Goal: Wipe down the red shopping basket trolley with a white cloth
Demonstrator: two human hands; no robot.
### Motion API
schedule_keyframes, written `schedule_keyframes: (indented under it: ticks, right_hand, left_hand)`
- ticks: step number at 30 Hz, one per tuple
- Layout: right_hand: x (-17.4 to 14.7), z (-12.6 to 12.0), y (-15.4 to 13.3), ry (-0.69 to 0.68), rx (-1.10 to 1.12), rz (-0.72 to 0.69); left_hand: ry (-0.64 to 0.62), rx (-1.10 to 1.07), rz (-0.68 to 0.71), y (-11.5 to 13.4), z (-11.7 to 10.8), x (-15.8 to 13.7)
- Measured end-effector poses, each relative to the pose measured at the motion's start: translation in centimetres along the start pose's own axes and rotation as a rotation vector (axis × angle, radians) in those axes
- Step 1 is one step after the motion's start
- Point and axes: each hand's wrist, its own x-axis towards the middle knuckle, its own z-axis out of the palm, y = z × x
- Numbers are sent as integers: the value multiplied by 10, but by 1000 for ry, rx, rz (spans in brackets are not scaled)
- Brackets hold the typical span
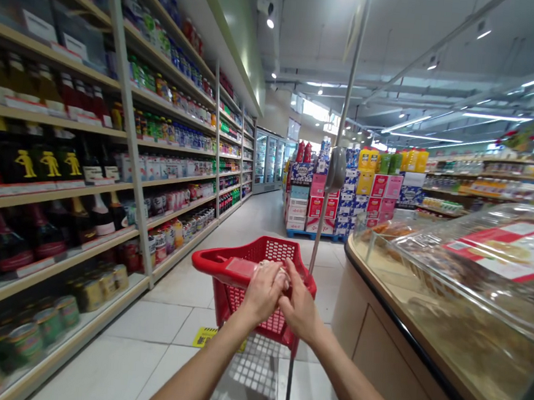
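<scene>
Both hands meet above the handle of a red plastic shopping cart point(236, 299). My left hand point(263, 291) is closed, its fingers curled over a crumpled, whitish, tissue-like thing point(269, 266). Touching the same bundle from the right is my right hand point(299, 304), with bent fingers and the index finger pointing forward. Some of its fingertips are hidden. The cart's handle point(213, 260) runs out to the left of my hands, with a pale red panel near them. A thin metal pole point(324, 220) rises from the cart's right side.
Tall shelves point(180, 131) of bottles and cans line the left. On the right is a wooden display counter point(377, 326) with clear plastic food packs point(484, 254). Stacked drink cartons point(322, 198) stand ahead, with glass-door fridges point(269, 157) farther back. Tiled floor point(158, 339) runs between.
</scene>
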Motion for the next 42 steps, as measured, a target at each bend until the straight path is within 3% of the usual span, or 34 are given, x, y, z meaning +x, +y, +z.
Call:
schedule_keyframes:
  ticks: [3,6,8,11,14,18,21,23,25,31,33,37,39,42]
  right_hand:
    - [-4,-14,16,-46,-155,25]
    - [-10,-20,29,-91,-246,-23]
    - [-12,-19,31,-45,-264,-41]
    - [-12,-11,30,29,-257,-5]
    - [-11,-4,31,110,-244,50]
    - [-10,-7,44,107,-241,-15]
    - [-9,-15,50,95,-288,6]
    - [-7,-18,47,99,-338,53]
    - [-4,-18,39,74,-387,73]
    - [-4,-22,34,17,-399,2]
    - [-5,-28,43,-1,-358,-12]
    - [-7,-38,56,23,-318,39]
    - [-8,-39,58,48,-319,75]
    - [-8,-41,59,34,-316,65]
  left_hand:
    - [18,141,63,1,11,-2]
    - [17,237,129,-20,3,-8]
    - [48,299,81,-42,-12,-11]
    - [138,352,-96,-62,-27,-13]
    - [73,302,44,-44,-16,-13]
    - [-46,277,215,-20,-2,-13]
    - [-11,326,165,-46,-22,-22]
    - [105,384,22,-68,-36,-28]
    - [168,411,-46,-76,-39,-30]
    - [32,351,248,-50,-17,-26]
    - [40,376,236,-64,-26,-30]
    - [194,447,20,-88,-38,-37]
    - [191,422,54,-78,-29,-36]
    - [131,365,211,-57,-14,-32]
